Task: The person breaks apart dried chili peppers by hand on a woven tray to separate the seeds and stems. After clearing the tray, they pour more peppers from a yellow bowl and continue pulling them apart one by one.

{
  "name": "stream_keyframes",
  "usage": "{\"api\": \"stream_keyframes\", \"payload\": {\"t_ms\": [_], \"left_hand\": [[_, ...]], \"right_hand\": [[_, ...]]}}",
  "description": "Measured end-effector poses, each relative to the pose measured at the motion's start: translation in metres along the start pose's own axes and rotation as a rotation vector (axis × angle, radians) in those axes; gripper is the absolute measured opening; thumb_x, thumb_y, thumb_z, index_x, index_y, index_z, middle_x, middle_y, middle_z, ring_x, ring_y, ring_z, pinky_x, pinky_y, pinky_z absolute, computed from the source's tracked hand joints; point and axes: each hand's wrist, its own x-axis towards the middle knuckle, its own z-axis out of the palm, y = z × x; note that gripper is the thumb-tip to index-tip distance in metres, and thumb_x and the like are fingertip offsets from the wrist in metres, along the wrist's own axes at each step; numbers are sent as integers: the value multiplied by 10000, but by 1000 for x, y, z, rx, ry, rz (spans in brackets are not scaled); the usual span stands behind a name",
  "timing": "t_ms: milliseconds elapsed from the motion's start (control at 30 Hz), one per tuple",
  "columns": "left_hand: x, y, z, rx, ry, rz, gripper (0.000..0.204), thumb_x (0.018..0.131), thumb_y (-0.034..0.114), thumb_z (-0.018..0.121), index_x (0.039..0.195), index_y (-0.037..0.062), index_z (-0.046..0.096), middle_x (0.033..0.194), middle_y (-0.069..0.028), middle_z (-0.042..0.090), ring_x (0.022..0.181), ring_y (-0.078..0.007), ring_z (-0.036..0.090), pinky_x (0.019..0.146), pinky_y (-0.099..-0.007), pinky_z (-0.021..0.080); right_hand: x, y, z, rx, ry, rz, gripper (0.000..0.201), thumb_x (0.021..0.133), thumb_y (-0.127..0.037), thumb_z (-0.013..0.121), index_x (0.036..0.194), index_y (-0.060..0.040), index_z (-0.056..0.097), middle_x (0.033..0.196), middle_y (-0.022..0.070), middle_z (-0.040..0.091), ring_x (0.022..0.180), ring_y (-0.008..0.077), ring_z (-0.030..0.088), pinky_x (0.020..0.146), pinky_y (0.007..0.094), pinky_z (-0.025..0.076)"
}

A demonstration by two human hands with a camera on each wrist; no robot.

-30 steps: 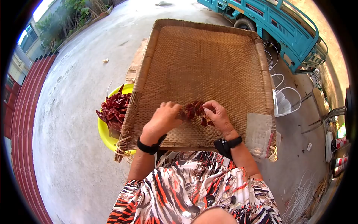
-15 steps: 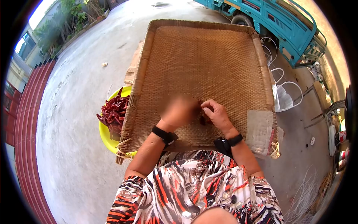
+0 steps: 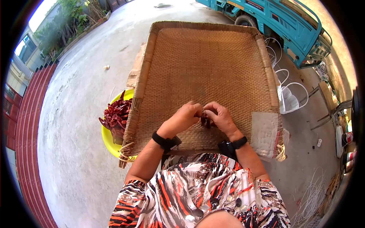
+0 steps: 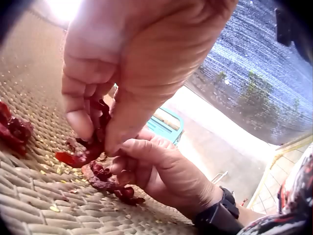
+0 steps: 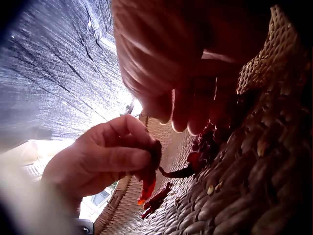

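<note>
In the head view both hands meet low over a large woven tray [image 3: 213, 68]. My left hand [image 3: 182, 117] pinches a dried red chili [image 5: 149, 183] between thumb and fingers, its torn red end hanging down. Close beside it, my right hand [image 3: 222, 117] has its fingers bent and its thumb near the left thumb tip; whether it grips a piece I cannot tell. Right under the right fingertips are dark red chili pieces [image 4: 105, 178]. Another chili piece [image 4: 13, 129] lies on the weave, with pale seeds scattered around.
Left of the tray stands a yellow basin [image 3: 108, 144] heaped with dried chilies [image 3: 117, 114]. A grey patch [image 3: 264, 133] covers the tray's near right corner. Beyond it are a white bag [image 3: 289, 99], loose wire [image 3: 311, 201] and a blue cargo tricycle [image 3: 283, 30].
My left hand, first apart on the left with loose fingers, has swung right through a blur to the chilies and now pinches one beside the right hand. The right hand has hardly moved.
</note>
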Motion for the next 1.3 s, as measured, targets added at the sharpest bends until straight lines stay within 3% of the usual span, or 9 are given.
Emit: {"api": "stream_keyframes", "payload": {"t_ms": [100, 200, 300, 533, 833, 1033, 1167, 1233, 1300], "left_hand": [[4, 16, -2, -11, 96, -14, 179, 788, 33, 691, 938, 10, 595, 849, -120, 614, 797, -247, 607, 702, -357, 501], [5, 36, -6, -530, 135, -223, 162, 855, 44, 681, 992, 10, 602, 864, -82, 624, 805, -151, 609, 696, -297, 505], [7, 20, 5, -583, 271, -221, 171, 899, 64, 674, 1043, 4, 603, 867, -47, 615, 812, -92, 594, 694, -249, 501], [2, 14, 13, -677, 221, -390, 205, 938, 175, 675, 1044, 10, 614, 891, -48, 627, 804, -93, 597, 703, -238, 504], [-11, -19, 14, -1512, -25, -432, 135, 963, 181, 650, 1014, 60, 618, 900, -32, 647, 770, -121, 631, 705, -249, 530], [-9, -3, 15, -1395, 105, -483, 133, 969, 176, 641, 1033, 64, 607, 892, -29, 662, 729, -91, 628, 615, -209, 499], [-16, 7, -8, -886, 381, -477, 107, 972, 120, 616, 1043, 42, 605, 873, -45, 683, 702, -57, 594, 603, -188, 483], [-22, -2, -26, -620, 566, -296, 90, 944, 56, 632, 1026, 24, 610, 810, -37, 680, 692, -59, 590, 618, -203, 486], [-31, -14, -49, -14, 821, -237, 88, 888, 20, 677, 964, 27, 632, 881, -60, 639, 756, -98, 632, 632, -235, 499]], "right_hand": [[-4, -24, 0, 201, -105, 71, 235, 981, -242, 625, 1111, -47, 611, 827, 48, 663, 700, 89, 626, 586, 236, 500], [-4, -22, 0, 367, -126, 38, 293, 989, -296, 621, 1137, -46, 587, 819, 44, 653, 676, 86, 617, 550, 224, 483], [-5, -24, 0, 351, -151, 29, 287, 980, -287, 636, 1121, -41, 585, 818, 37, 650, 674, 91, 616, 549, 228, 485], [-4, -16, 2, 352, -158, 73, 218, 963, -228, 661, 1083, -56, 603, 817, 23, 656, 675, 85, 618, 549, 227, 489], [-7, -26, 1, 346, -174, 71, 129, 960, -194, 662, 1000, -72, 651, 813, 1, 655, 677, 65, 607, 567, 217, 482], [-5, -17, 0, 264, -65, 27, 129, 975, -190, 641, 993, -62, 648, 809, -9, 646, 704, 60, 586, 611, 214, 484], [-3, -18, -1, 212, 110, -50, 149, 992, -196, 614, 991, -49, 640, 820, -8, 645, 727, 62, 576, 642, 217, 489], [-3, -15, -3, 169, 143, -57, 162, 1001, -202, 597, 995, -47, 642, 830, 8, 653, 749, 67, 596, 650, 231, 509], [-2, -14, -3, 124, 171, -53, 169, 1005, -208, 590, 1001, -48, 644, 829, 16, 656, 755, 69, 606, 649, 235, 518]]}}
